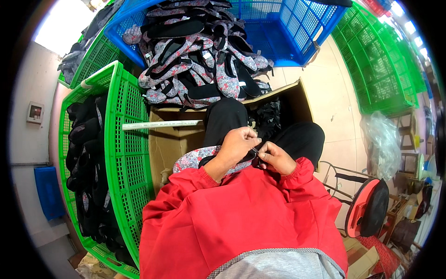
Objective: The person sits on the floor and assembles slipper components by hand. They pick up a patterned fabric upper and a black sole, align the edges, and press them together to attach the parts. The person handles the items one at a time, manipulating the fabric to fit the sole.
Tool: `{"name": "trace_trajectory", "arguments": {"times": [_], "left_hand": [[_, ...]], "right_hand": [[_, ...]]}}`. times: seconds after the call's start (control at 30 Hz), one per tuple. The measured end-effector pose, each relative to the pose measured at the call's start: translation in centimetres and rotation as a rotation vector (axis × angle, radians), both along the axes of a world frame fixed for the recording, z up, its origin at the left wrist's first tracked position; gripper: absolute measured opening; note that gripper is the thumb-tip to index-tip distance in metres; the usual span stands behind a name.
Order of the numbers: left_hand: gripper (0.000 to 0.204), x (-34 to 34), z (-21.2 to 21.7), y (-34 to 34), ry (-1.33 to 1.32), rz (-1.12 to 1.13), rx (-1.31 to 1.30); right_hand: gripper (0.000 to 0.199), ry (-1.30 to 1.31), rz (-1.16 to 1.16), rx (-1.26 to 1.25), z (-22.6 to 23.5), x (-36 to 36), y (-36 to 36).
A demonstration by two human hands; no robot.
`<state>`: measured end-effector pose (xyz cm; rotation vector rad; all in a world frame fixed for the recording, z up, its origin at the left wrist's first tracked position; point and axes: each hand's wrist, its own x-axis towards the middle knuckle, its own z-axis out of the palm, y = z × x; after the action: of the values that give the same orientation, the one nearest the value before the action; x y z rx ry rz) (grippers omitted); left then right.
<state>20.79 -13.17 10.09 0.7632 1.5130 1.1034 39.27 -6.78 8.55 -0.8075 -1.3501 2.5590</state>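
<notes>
Left hand (237,144) just beside right hand (278,159), fingers (250,133) of both pinched, forearms (195,180) angled inward

Pale floor (335,97) apparently bearing blue crate (267,42).

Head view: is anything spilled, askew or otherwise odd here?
The heaped shoes spread loosely past the near edge of the blue basket, toward the cardboard box, so they look spilled, though they may simply be stacked that way. Nothing else clearly stands out.

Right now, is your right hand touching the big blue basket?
Apart. The head view shows the open cardboard box lying between the right hand and the blue basket.
</notes>
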Motion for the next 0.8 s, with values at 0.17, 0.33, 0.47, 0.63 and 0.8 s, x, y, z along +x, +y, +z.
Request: {"name": "trace_trajectory", "arguments": {"times": [0.17, 0.33, 0.47, 0.63, 0.8], "left_hand": [[0.008, 0.0, -0.3, 1.6, -0.149, 0.123, 0.027], [0.040, 0.2, -1.6, 2.4, 0.224, 0.042, 0.290], [0.053, -0.8, -1.4, 2.4, 0.006, 0.067, 0.130], [0.053, -1.8, 2.3, 0.6, -0.102, 0.066, 0.134], [0.028, -2.9, 3.0, -2.7, 0.011, -0.009, 0.093]], "right_hand": [[0.009, 0.046, -0.050, -0.089, 0.2, 0.5, -0.3], [0.009, 0.115, -0.093, -0.123, -1.3, 1.4, -1.2], [0.010, 0.129, -0.081, -0.192, -1.2, 1.5, -1.5], [0.010, 0.175, -0.089, -0.156, -1.0, 1.3, -1.6], [0.010, 0.184, -0.047, -0.126, -1.3, 1.4, -1.6]]}}
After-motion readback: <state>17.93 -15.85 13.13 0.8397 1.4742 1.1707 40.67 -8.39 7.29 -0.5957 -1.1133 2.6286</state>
